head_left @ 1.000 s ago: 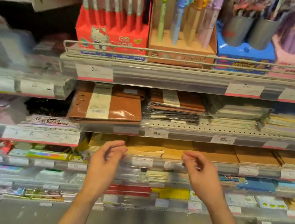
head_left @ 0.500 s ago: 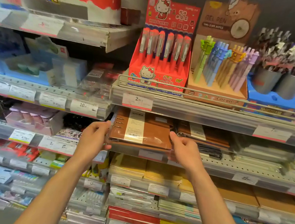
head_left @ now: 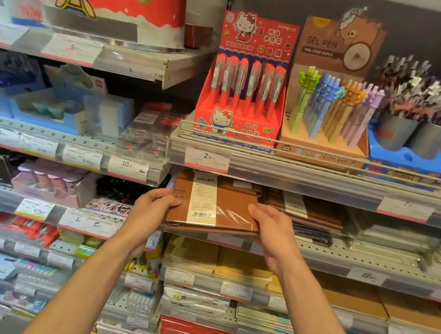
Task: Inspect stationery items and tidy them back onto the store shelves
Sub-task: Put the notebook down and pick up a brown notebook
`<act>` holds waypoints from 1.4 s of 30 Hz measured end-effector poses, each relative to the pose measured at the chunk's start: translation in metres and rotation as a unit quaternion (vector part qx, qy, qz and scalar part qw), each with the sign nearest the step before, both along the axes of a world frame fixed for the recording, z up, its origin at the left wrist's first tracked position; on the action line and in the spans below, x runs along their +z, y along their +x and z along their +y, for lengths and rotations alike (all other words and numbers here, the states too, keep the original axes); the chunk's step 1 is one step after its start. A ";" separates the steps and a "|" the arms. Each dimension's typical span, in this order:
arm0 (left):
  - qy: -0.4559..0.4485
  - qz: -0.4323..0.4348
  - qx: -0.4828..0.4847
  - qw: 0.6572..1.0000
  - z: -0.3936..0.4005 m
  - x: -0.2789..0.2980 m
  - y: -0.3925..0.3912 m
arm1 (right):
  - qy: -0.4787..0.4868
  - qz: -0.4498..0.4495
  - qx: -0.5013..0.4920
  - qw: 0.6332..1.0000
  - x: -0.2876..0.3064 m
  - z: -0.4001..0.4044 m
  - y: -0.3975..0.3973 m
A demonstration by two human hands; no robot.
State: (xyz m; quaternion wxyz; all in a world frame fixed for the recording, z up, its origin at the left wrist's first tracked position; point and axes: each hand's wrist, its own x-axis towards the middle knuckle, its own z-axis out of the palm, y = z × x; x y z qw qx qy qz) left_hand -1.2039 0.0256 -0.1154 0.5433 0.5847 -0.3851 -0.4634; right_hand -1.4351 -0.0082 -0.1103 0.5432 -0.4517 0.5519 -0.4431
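**Both hands on the brown binder at the shelf lip**

Here we are at the notebook shelf (head_left: 345,255), and the brown ring-binder notebook (head_left: 230,212) sits gripped at both short ends. The left hand (head_left: 154,209) clamps the ring side, thumb over the top by the metal rings (head_left: 179,192), the rest of its fingers wrapped underneath. The right hand (head_left: 273,229) closes on the opposite edge, fingers (head_left: 256,213) curled over the shrink-wrapped cover. Neither hand is open; both are shut on this one item.

The relation that counts: the binder's long axis runs left to right, parallel to the shelf front, and it lies directly between the two hands, equally near each. Its near edge overhangs the shelf lip and tips slightly down toward the person, while the far edge reaches back under the shelf above, over more brown notebooks (head_left: 305,211). Whether it touches the stack beneath, I cannot tell. My read is that a straight pull clears it for a look, a straight push seats it.

The white label band (head_left: 202,202) faces up, barcode toward the viewer.

Above, the containers: a red display box (head_left: 236,128) holding red pens, a tan box (head_left: 321,150) of pastel gel pens, and grey cups (head_left: 393,132) crammed with pens in a blue tray (head_left: 408,161).
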 end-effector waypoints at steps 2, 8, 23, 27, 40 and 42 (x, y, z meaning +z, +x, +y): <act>-0.008 0.004 -0.010 1.000 0.000 0.001 -0.002 | -0.016 0.003 0.003 1.000 0.002 0.003 -0.002; -0.038 0.012 -0.027 0.999 0.009 0.002 -0.007 | -0.043 -0.021 0.019 0.999 0.004 0.018 -0.010; -0.061 0.015 -0.115 0.991 0.022 0.006 -0.093 | -0.038 -0.026 -0.063 0.997 -0.006 0.066 -0.097; -0.064 -0.010 -0.125 0.990 0.010 0.009 -0.135 | -0.027 -0.013 -0.079 0.996 0.001 0.064 -0.137; -0.057 -0.146 -0.086 0.984 -0.002 0.015 -0.180 | 0.029 -0.015 -0.092 0.995 -0.005 0.012 -0.180; -0.087 -0.237 -0.074 0.965 0.003 0.011 -0.171 | 0.034 -0.008 -0.097 0.995 -0.007 0.006 -0.181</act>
